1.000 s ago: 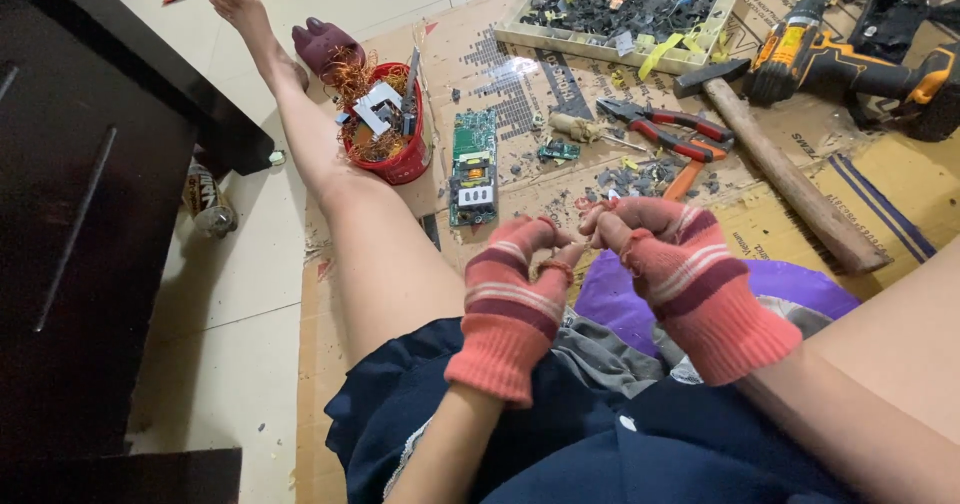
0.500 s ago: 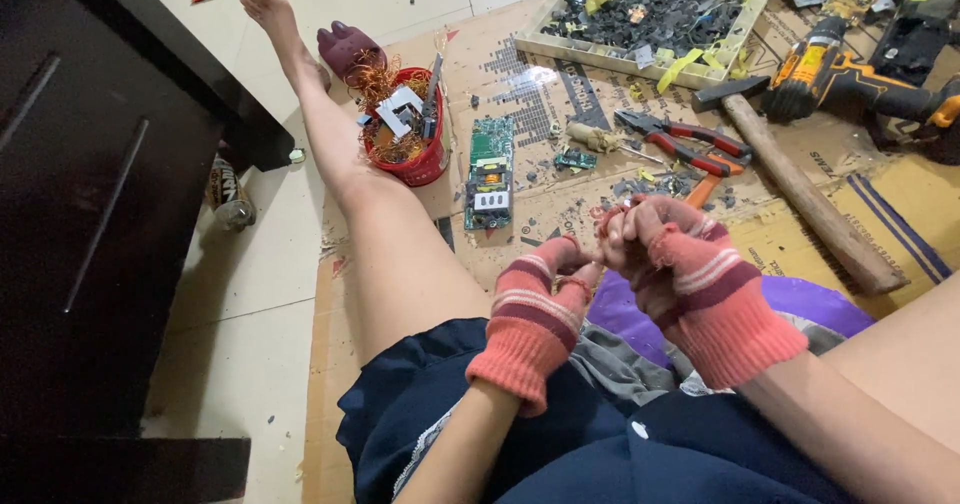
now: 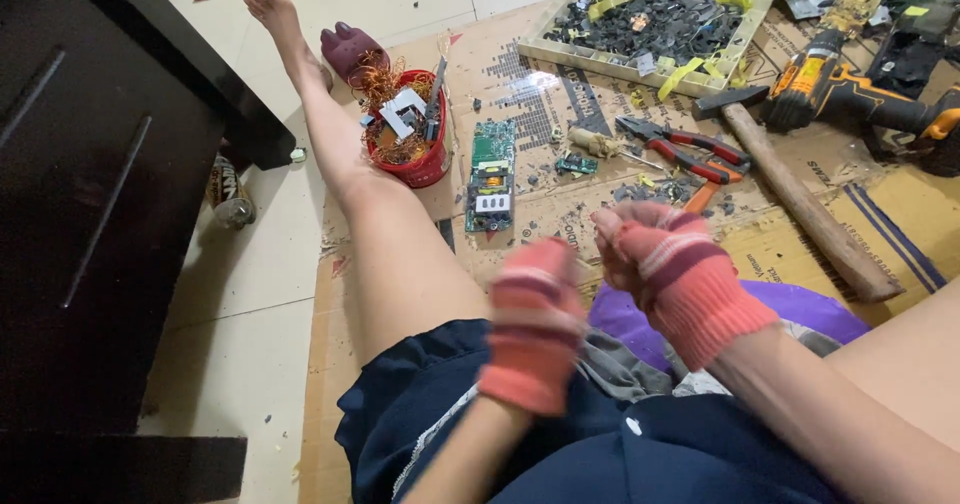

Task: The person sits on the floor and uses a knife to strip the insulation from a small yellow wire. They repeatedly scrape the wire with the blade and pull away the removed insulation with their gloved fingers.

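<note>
Floor of flattened brown cardboard (image 3: 560, 214) on pale tiles | left hand (image 3: 535, 324) in striped coral knit glove, blurred, grip unclear | right hand (image 3: 680, 274) gloved, curled, contents hidden | green circuit board (image 3: 492, 174) at 11 o'clock, untouched | red-handled pliers (image 3: 690, 149) at 12 | step: hands working together at lap.

Coral-pink gloves with dark red and white stripes on left hand (image 3: 535, 319) and right hand (image 3: 680, 274), red bucket (image 3: 420, 159), green circuit board (image 3: 492, 174), red-handled pliers (image 3: 690, 149), orange-and-black drill (image 3: 850, 89), purple cushion (image 3: 800, 309), brown cardboard (image 3: 900, 224), navy shorts (image 3: 620, 454).

A circuit board (image 3: 491, 174) lies between the bowl (image 3: 412, 154) at left and pliers (image 3: 690, 150) at right.
</note>
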